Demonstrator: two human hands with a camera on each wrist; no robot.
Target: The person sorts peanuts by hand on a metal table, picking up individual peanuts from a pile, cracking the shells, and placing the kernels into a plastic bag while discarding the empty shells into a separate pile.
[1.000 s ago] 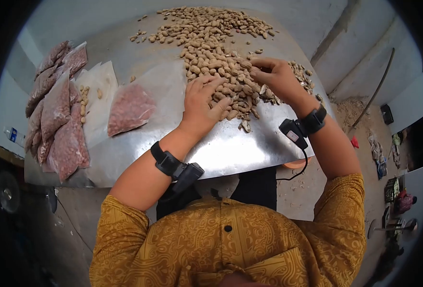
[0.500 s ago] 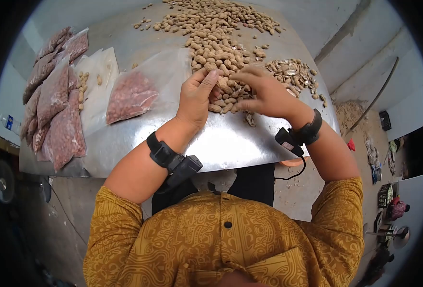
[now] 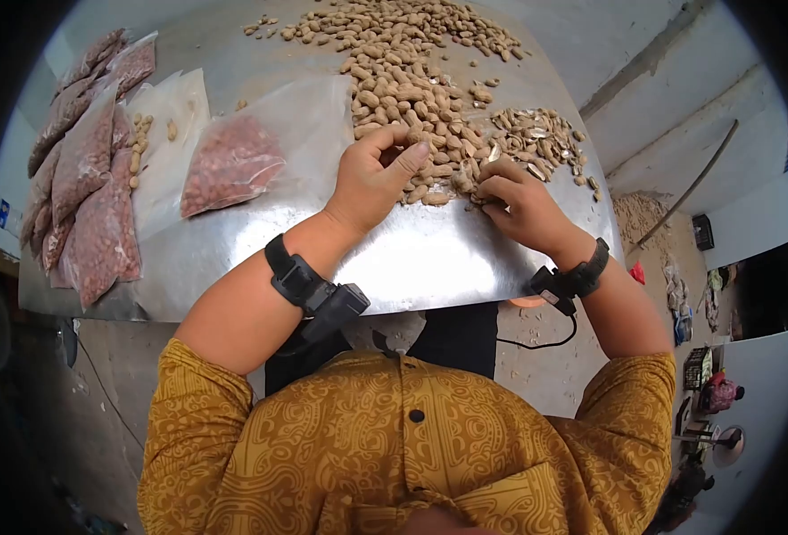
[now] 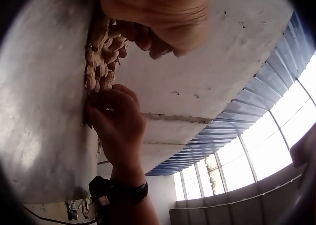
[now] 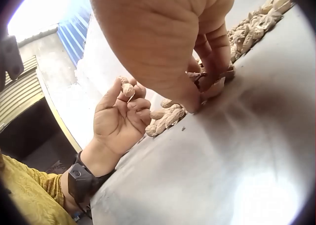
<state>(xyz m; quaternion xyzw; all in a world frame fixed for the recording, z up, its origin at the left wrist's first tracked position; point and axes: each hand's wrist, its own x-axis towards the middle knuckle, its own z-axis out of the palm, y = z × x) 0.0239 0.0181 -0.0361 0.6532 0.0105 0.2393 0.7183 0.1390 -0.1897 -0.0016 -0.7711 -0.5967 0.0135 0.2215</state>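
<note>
A long heap of unshelled peanuts runs down the metal table to its near end, between my hands. My left hand is at the heap's left edge, pinching a peanut between thumb and fingertips, as the right wrist view shows. At the near right edge of the heap, my right hand has its fingers bent down to the tabletop. They pinch pieces of peanut shell close over the metal. Behind this hand lies a pile of broken shells.
Left of the heap lies a clear plastic bag partly filled with reddish kernels. Farther left, several filled bags are stacked by a flat plastic sheet with a few peanuts on it. The table's front edge is just before my body.
My right hand went from the shell pile to above the heap, then down to its near right edge, fingers closing on shells. The left hand, earlier spread on the heap, now pinches a peanut.
</note>
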